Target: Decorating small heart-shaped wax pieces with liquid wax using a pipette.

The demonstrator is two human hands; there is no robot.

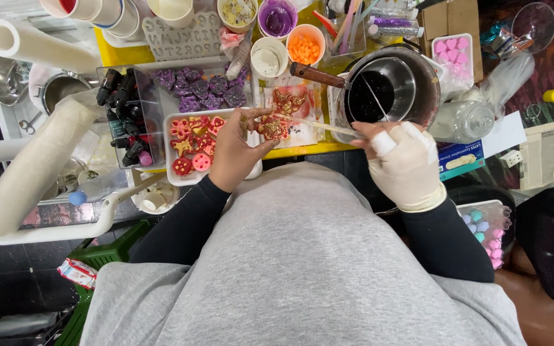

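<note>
1. A small red wax piece (272, 127), dusted with gold glitter, is pinched between the fingertips of the bare left hand (238, 150), just above the front edge of the yellow table (118, 56).
2. A thin pale stick (318, 126) is gripped by the gloved right hand (405, 163), fingers closed tight around it. Pretty sure it's a brush handle, but that can't really be told.
3. The stick's long axis is laid nearly level, tilted up a touch to the left; its tip is pointed left and is touching the wax piece.
4. Just left of the left hand, a white tray (169, 150) of red and pink wax shapes is seen.
5. Right behind the gloved hand, a metal pot (379, 86) of dark liquid with a wooden handle (315, 75) is parked.
6. Further back, purple shapes (200, 90) and a cup of orange bits (304, 46) are spotted.
</note>
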